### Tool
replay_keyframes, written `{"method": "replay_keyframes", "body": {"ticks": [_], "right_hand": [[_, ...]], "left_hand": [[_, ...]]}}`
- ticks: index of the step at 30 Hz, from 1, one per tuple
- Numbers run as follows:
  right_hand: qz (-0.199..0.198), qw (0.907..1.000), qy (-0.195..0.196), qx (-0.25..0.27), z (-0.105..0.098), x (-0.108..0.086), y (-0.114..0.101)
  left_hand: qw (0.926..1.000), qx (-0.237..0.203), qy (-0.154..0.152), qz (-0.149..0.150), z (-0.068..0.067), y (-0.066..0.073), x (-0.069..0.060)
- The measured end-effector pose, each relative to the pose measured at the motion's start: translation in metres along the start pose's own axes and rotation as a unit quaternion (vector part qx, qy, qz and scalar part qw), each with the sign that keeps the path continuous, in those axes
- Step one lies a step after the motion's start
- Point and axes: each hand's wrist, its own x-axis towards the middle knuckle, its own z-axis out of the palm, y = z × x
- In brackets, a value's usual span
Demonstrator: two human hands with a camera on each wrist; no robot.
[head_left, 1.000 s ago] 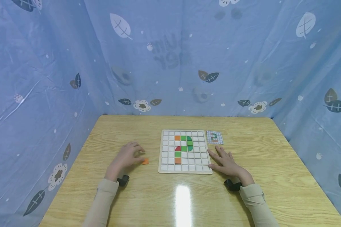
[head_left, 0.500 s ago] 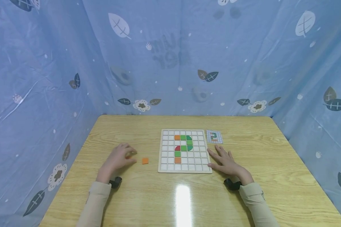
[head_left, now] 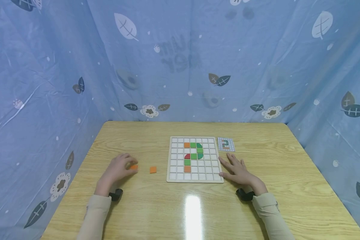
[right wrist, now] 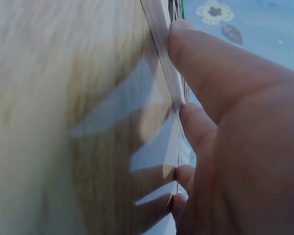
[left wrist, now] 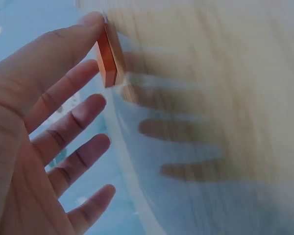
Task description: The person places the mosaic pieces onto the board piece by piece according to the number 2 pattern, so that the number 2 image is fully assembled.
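Observation:
A white-celled grid board carries green, orange and red tiles shaped like a question mark. My left hand is to its left, thumb and forefinger at opposite sides of an orange square tile, pinching it low over the tabletop. In the left wrist view that orange tile shows edge-on at the thumb tip, while the other fingers are spread. A second orange tile lies loose between hand and board. My right hand rests with spread fingers, thumb and fingertips touching the board's right edge.
A small pattern card with a gridded figure lies beside the board's upper right corner. The wooden table has a bright light reflection near its front. A blue patterned curtain hangs around the back and sides.
My left hand has drawn away leftward from the loose orange tile, leaving it on the table. Another orange tile now shows between its thumb and forefinger. My right hand stays put.

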Motion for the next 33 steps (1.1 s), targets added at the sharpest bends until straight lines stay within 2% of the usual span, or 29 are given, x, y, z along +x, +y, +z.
{"method": "replay_keyframes", "body": {"ticks": [9, 17, 33], "right_hand": [[0.003, 1.0000, -0.001, 0.004, -0.0007, 0.0007, 0.0008], [0.001, 1.0000, 0.000, 0.008, -0.0003, -0.0002, 0.0004], [0.001, 1.0000, -0.001, 0.000, -0.0003, -0.0009, -0.0018]], "left_hand": [[0.9993, -0.020, -0.004, -0.032, -0.0049, -0.0060, -0.0058], [0.9987, -0.028, -0.007, -0.043, -0.0063, -0.0096, -0.0071], [1.0000, -0.003, 0.008, 0.005, -0.0064, -0.0030, 0.0020]]}}
